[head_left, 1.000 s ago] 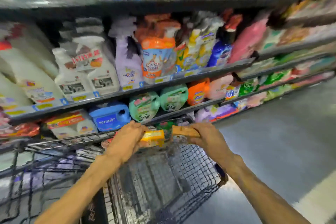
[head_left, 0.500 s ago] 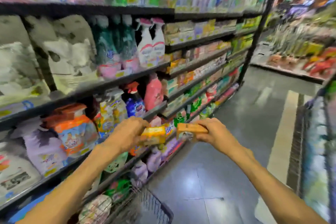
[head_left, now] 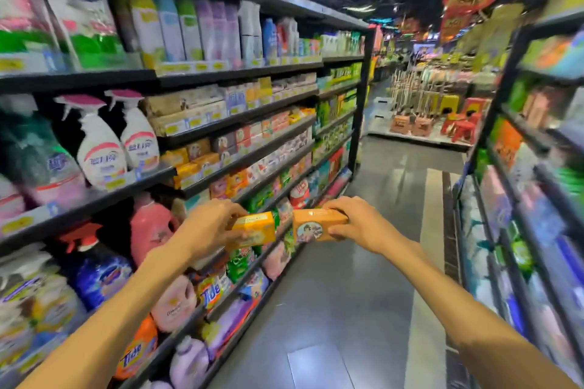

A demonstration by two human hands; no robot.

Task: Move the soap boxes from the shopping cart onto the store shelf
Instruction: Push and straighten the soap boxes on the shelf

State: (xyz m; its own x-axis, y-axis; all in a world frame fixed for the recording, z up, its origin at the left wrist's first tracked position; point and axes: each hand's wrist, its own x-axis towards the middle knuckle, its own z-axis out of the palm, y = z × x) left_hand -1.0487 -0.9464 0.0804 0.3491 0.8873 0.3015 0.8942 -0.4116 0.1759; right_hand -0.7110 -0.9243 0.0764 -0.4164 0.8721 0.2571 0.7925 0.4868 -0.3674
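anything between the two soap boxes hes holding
Nothing held. In the head view, a narrow gap parts the yellow soap box from the orange soap box; only shelved green packets show behind.

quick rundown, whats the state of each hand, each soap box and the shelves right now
left hand: grip closed on the yellow soap box, raised in front of the shelf
yellow soap box: held in the air, not yet shelved
right hand: grip closed on the orange soap box
orange soap box: held in the air beside the yellow one, a gap between them
store shelf: stocked, soap boxes in rows
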